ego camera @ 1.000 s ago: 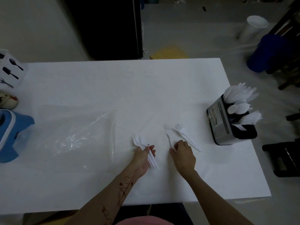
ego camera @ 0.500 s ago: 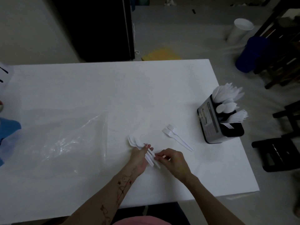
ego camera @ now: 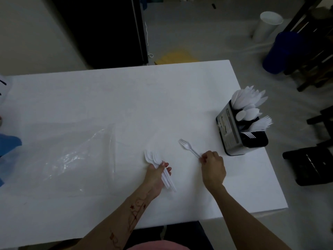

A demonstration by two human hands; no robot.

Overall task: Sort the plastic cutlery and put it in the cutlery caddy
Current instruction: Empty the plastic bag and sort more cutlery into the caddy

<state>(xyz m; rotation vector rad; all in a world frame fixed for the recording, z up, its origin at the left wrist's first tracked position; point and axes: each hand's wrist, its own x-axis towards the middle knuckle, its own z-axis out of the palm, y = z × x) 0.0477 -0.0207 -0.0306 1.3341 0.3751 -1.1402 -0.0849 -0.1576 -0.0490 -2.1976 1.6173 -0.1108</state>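
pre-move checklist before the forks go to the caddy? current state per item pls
1. Left hand holds its fork bundle: ok.
2. Right hand pinches the single fork by the handle end: ok.
3. Single fork lifted off the table: cannot tell.
4. Caddy upright near the right hand: ok.
5. Fork compartment has room: cannot tell.
6. Other loose cutlery on the table: none visible, ok.
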